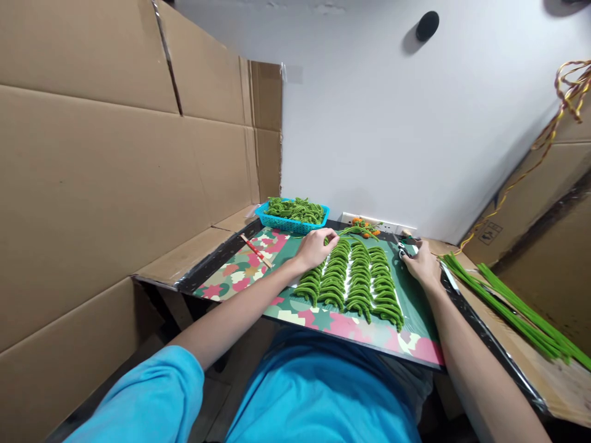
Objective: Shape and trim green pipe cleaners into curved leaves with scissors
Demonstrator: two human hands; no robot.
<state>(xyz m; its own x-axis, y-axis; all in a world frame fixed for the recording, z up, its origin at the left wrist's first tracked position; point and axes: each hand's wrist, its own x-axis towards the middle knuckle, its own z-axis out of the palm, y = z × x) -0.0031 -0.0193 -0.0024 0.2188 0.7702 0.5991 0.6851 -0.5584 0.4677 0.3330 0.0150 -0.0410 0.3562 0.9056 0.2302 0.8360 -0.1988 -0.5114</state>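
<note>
Near the top of the laid-out rows, my left hand [317,246] is closed in a pinch. Green pipe cleaner [353,230] strands reach rightward from its fingertips; the exact grip is too small to see clearly. My right hand [423,266], at the mat's right side, is closed around the handles of small scissors [401,248], blades pointing away from me. Between my hands, several columns of short, curved green pipe cleaner pieces [357,280] lie side by side on a white backing. Beyond them sits a small bunch of orange and green pieces [367,226].
A blue basket [292,223] full of curved green pieces stands at the back left. A red-and-tan strip [257,251] lies on the patterned mat [231,277]. Long green pipe cleaners [512,314] rest at right beside a white-bladed tool [450,278]. Cardboard [115,172] walls the left.
</note>
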